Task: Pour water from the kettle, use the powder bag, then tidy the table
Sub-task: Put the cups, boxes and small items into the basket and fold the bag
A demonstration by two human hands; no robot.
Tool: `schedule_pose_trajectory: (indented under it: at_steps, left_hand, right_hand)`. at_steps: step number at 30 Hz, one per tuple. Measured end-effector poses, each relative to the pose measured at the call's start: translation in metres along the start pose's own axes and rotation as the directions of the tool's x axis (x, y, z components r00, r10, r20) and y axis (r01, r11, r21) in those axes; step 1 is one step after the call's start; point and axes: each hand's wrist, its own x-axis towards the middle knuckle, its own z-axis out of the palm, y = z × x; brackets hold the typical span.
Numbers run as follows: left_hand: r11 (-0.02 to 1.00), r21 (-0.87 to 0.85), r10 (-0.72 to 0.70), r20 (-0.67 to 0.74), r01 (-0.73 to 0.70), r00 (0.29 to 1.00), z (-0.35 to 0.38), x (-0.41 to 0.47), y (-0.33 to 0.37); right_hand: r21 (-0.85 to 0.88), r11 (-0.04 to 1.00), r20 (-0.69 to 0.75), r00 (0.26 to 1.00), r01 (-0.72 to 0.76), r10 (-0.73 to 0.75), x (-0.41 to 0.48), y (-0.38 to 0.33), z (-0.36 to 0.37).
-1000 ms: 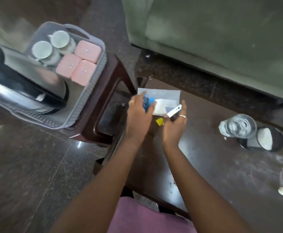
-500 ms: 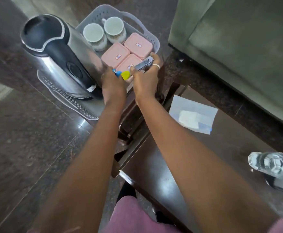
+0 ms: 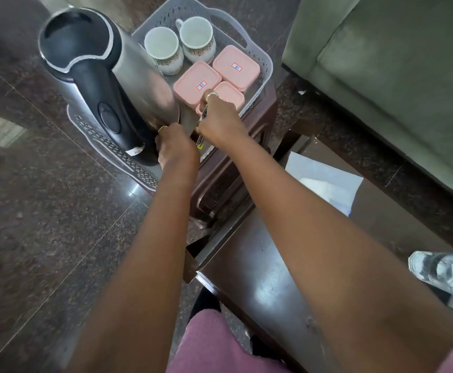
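Seeing both hands at tray's near edge: right hand gripping scissors, left hand closed by kettle, contents unclear; powder bag behind on table.

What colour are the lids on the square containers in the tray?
Pale pink lids, each with a small white label; head view shows them clearly in the grey plastic tray.

Tray sits on a stool, left of the worktop. In tray: kettle at left; two cups at the far side, side by side; three boxes right of kettle, nearer than the cups. Both hands over tray's near edge: left hand beside kettle base, right hand by the nearest box. On worktop: bag at far end, glass at right. Sofa behind worktop.
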Motion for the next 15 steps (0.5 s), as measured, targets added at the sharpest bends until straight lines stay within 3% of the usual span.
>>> schedule_pose_trajectory:
  at_steps: [5,10,15]
  left_hand:
    - [1.0,0.01,-0.019,-0.005,0.019,1.0,0.002,0.0,0.001]
    - [1.0,-0.005,-0.017,-0.044,0.017,0.999,0.003,0.0,-0.002]
    - [0.997,-0.061,0.049,-0.069,-0.053,0.996,-0.001,-0.004,-0.008]
  right_hand:
    - [-0.241,0.97,0.063,0.998,0.04,-0.026,0.008,0.001,-0.004]
    - [-0.367,0.928,0.162,0.987,0.062,-0.002,0.017,0.002,-0.004]
    - [-0.566,0.808,0.16,0.983,0.166,-0.09,0.003,0.0,0.014]
